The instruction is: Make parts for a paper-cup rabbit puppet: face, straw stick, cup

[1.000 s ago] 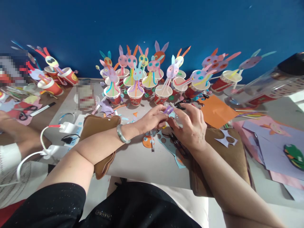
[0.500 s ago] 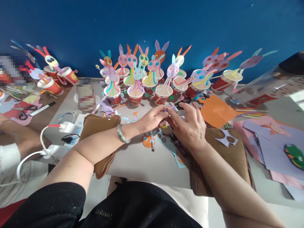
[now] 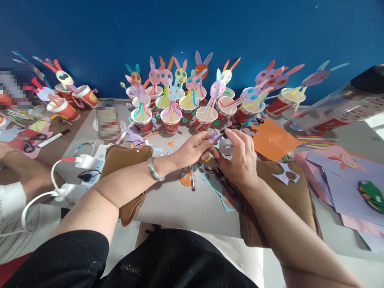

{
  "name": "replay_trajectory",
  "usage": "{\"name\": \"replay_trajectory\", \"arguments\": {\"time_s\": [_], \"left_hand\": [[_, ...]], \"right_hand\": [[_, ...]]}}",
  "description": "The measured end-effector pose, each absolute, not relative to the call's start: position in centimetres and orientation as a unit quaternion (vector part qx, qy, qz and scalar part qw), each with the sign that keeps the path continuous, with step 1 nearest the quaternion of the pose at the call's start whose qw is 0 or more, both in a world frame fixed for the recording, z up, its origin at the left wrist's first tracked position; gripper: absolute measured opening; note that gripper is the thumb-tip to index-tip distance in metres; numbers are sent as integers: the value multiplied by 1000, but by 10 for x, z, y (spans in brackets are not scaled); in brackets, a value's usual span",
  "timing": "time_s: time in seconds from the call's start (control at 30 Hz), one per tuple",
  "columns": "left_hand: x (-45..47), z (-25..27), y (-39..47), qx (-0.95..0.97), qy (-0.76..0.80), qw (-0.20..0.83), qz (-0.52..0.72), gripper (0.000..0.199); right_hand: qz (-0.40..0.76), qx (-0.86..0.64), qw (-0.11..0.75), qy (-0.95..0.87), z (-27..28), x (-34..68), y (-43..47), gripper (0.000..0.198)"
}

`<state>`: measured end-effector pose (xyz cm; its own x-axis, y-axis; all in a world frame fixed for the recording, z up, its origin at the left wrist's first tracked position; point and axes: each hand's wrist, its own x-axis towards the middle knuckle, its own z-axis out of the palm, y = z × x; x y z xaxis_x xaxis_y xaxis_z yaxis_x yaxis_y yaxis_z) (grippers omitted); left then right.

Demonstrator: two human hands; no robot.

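Observation:
My left hand (image 3: 196, 146) is closed in a pinch around a small purple paper strip (image 3: 216, 137). Just right of it, my right hand (image 3: 238, 160) has its thumb and fingers apart. Between them shows a clear round item (image 3: 226, 147) like a roll of tape; whether the fingers touch it, I cannot tell. Under the hands lie an orange paper face (image 3: 187, 178), a clear-barrelled pen (image 3: 193, 179) and a light blue paper scrap (image 3: 220, 196) with cut-out holes. Dark-handled scissors (image 3: 225, 182) are partly hidden by my right hand.
Paper cups (image 3: 171, 120) with paper rabbit heads line the blue wall. Orange paper (image 3: 275, 139) and a clear bottle (image 3: 327, 108) stand right. Brown cushions (image 3: 127, 160) lie under my forearms. A power strip (image 3: 95, 166) with cables is left, beside another person's arm (image 3: 33, 172).
My right hand's fingers have moved apart from the left hand's fingertips. More of the purple strip and the clear round item now shows. My left hand has barely moved.

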<state>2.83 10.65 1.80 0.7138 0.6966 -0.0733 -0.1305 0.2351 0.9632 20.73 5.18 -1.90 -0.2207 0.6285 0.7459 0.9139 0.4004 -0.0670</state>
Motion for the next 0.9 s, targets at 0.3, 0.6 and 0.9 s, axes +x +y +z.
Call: {"name": "replay_trajectory", "arguments": {"time_s": [0.3, 0.6, 0.9], "left_hand": [[28, 17, 109, 565, 285, 720, 284, 26], [26, 17, 113, 564, 285, 715, 300, 16], [23, 13, 116, 566, 285, 705, 320, 18]], "right_hand": [[-75, -526, 427, -732, -23, 211, 55, 66], [103, -559, 461, -682, -15, 214, 56, 55], [159, -567, 487, -645, -22, 222, 59, 27]]}}
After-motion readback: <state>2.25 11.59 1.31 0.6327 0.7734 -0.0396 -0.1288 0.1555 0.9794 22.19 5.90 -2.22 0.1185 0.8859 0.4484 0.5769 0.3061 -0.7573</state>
